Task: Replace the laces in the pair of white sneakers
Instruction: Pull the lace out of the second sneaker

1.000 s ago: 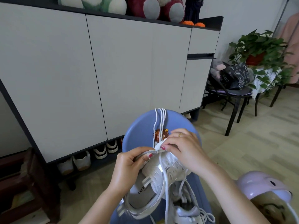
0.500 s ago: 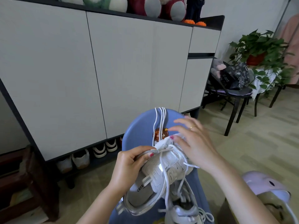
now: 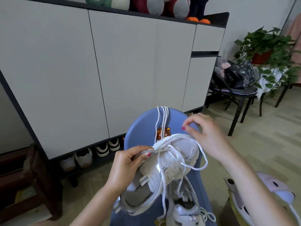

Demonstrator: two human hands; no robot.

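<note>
White mesh marks the held sneaker (image 3: 169, 162), one of two; the second sneaker (image 3: 184, 212) lies at six o'clock on the blue chair (image 3: 141, 128); four spare laces (image 3: 162, 118) hang over its back at twelve. The left hand (image 3: 125, 167) pinches the tongue loop; the right hand (image 3: 206, 134) hovers at two o'clock, fingers loosely curled; whether it holds the lace (image 3: 195, 168) I cannot tell.

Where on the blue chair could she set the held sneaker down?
Bare blue shows on the chair between the draped spare laces and its left rim, and right of the laces under the right hand. Near the seat's front it is crowded: the second sneaker and loose lace ends lie below the held sneaker.
</note>
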